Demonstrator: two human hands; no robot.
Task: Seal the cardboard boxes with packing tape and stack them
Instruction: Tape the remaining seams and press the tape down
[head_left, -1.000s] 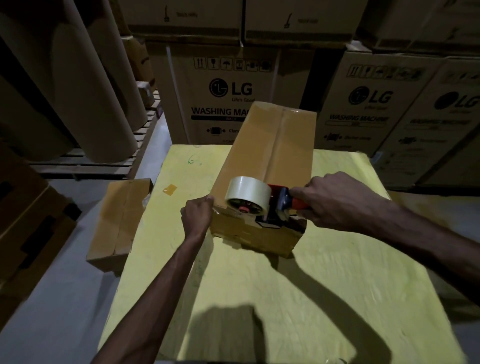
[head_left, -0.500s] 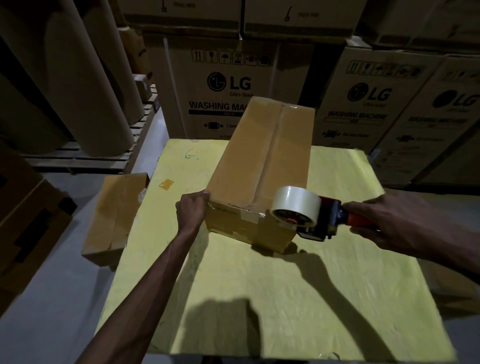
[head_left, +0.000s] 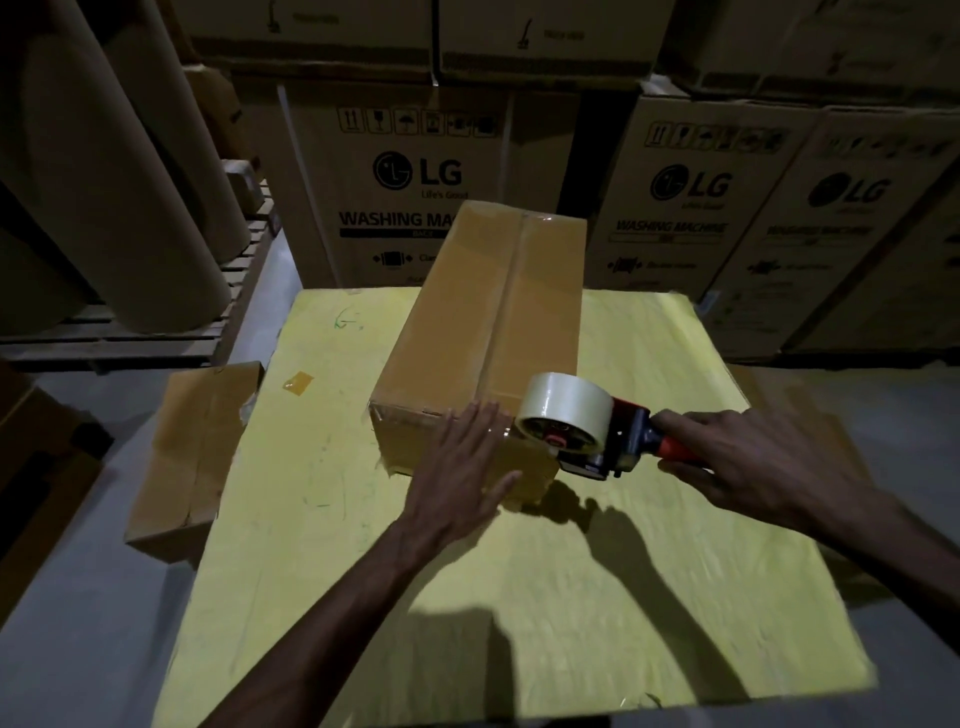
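Currently: cardboard box (head_left: 467, 332) sits on the yellow table top (head_left: 571, 597), long axis running 6 to 12 o'clock, pushed toward the 12 o'clock edge.
Box seam: glossy tape strip runs along the top centre seam.
Left hand (head_left: 462, 467): fingers straight, slightly spread, laid flat over the box's 6 o'clock end, covering the top edge and near face. Pressing, not gripping.
Right hand (head_left: 753, 462): fingers curled round the red handle of the tape dispenser (head_left: 618, 441), reaching in from 4 o'clock.
Dispenser position: at the box's 5 o'clock corner, tape roll (head_left: 566, 410) toward the box. Cannot tell if it touches the cardboard.
Hand spacing: left fingertips just beside the roll.
Second box (head_left: 192, 452): on the floor at 9 o'clock, just beside the table edge, partly hidden by it.
Tape scrap (head_left: 297, 383): small brownish piece on the table top at 10 o'clock.
Background, 12 to 2 o'clock: LG washing machine cartons (head_left: 415, 176) in a row, more stacked above.
Background, 10 o'clock: large cardboard rolls (head_left: 119, 171) on a wooden pallet (head_left: 156, 343).
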